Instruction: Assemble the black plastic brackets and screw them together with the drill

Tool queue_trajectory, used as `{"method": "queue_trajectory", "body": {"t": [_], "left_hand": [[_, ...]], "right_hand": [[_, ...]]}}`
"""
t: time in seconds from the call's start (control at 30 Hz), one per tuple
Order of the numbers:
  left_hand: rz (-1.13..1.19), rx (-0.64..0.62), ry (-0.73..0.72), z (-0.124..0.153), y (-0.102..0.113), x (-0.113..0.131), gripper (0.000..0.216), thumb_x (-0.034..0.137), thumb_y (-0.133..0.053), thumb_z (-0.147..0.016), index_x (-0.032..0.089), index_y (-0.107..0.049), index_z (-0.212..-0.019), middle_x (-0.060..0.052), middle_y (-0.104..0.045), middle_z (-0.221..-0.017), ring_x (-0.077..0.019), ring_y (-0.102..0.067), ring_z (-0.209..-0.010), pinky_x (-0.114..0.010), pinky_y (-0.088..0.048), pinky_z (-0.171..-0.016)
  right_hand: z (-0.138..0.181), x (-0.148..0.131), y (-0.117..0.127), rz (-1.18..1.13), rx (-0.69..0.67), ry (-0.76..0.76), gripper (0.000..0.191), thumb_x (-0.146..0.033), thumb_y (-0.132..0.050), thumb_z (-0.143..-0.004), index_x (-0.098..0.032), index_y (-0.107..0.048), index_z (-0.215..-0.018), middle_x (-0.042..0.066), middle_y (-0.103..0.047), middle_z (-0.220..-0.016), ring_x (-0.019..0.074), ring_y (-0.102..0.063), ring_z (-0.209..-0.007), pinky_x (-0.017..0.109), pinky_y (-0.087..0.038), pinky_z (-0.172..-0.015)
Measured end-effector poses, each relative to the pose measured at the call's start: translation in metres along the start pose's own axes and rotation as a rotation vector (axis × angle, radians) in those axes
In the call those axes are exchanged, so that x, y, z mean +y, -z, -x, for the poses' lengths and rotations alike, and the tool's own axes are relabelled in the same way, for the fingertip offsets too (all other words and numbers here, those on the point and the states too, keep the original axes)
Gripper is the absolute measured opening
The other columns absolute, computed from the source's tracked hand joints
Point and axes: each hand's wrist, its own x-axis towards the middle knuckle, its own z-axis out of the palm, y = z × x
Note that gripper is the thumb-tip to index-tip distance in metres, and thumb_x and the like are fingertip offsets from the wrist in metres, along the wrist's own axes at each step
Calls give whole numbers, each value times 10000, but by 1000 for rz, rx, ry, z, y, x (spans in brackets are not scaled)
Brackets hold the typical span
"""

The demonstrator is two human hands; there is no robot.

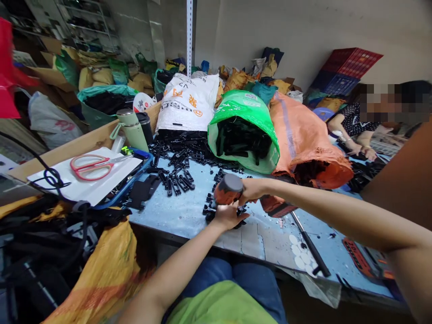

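A cordless drill [229, 189], orange with a dark grey rear end, is gripped by my right hand [253, 189]. Its battery base [276, 206] sticks out to the right, below my wrist. Right under the drill, my left hand [230, 217] is closed on a small black plastic part [241, 210], its thumb pointing right. The drill covers some of my left fingers, and the drill's tip is hidden. More black plastic parts [209, 210] lie in a row beside my left hand on the blue tabletop [175, 215].
Behind my hands, a white sack [189, 101], a green sack [246, 103] and an orange sack [303, 135] lie with black parts spilling or showing. Scissors [92, 167] and a flask [133, 130] are left. A black-handled rod [312, 247] lies right; a co-worker's hands [362, 150] are beyond.
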Motion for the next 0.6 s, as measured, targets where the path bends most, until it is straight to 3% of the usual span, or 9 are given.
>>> {"method": "queue_trajectory", "body": {"t": [0.17, 0.3, 0.6], "left_hand": [[-194, 25, -81, -56, 28, -27, 695, 625, -268, -840, 178, -326, -1370, -107, -312, -1441, -291, -165, -1352, -519, -30, -1089], [-216, -27, -90, -95, 35, -49, 591, 547, -261, -876, 258, -276, -1392, -27, -238, -1480, -235, -132, -1369, -539, 13, -1080], [-230, -54, -83, -103, 13, -60, 579, 507, -257, -889, 266, -211, -1414, -17, -180, -1493, -238, -105, -1375, -602, 80, -1042]], "right_hand": [[4, 58, 50, -33, 247, -192, 310, -305, -698, -593, -131, -634, -841, -23, -520, -517, 114, -484, -461, 207, -377, -429], [-11, 89, 75, 34, 283, -331, 316, -314, -713, -563, -114, -651, -799, -5, -539, -552, 122, -493, -479, 222, -371, -446], [-30, 127, 79, 33, 208, -387, 287, -317, -681, -575, -114, -650, -776, -4, -550, -571, 119, -498, -478, 224, -363, -441]]}}
